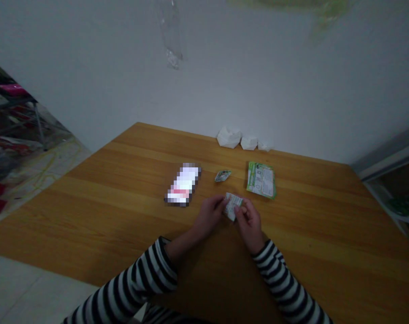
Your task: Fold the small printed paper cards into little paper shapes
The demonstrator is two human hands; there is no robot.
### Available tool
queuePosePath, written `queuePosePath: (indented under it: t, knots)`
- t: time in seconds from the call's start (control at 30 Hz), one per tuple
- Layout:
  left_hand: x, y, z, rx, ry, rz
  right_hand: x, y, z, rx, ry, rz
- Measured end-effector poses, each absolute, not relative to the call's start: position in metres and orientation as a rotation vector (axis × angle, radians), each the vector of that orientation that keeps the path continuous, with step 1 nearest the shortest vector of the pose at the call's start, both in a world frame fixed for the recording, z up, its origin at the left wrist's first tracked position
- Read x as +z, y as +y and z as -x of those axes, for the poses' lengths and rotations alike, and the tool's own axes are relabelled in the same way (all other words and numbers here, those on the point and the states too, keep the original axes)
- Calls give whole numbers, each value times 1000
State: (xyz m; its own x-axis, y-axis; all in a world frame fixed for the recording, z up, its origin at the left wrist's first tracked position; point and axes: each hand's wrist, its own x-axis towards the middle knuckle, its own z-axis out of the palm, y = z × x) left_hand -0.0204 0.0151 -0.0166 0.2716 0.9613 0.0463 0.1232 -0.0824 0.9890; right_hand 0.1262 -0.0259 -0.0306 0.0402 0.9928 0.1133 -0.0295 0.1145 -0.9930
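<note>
Grips small printed packet (231,208) between nearly closed fingers of left hand (207,217) and right hand (252,226), apparently midway through handling, with sealed or opened state impossible to tell, leaving folded packet (222,176) just beyond both hands and green-and-white packet (261,181) beyond right hand, unheld.

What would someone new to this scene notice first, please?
The phone, bright and pixelated, lies left of centre on the wooden table. Nearer the person, the left hand and right hand hold a small printed packet.
</note>
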Motion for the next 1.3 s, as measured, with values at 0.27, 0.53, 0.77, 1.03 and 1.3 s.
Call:
queuePosePath:
  t: [0.27,0.53,0.77,1.03,1.3]
  knots:
    - [-12,26,32,793,1056,-1650,-34,-15,-141,1208,-1243,1171]
    - [-25,8,14,733,740,-1250,-44,-10,-144,906,-1205,1255]
    - [-18,11,15,911,830,-1098,-28,-14,-140,580,-1443,1168]
    - [-13,20,32,687,739,-1199,-15,-18,-149,823,-1518,1048]
    - [-8,25,44,428,651,-1505,-18,-12,-161,1375,-1542,986]
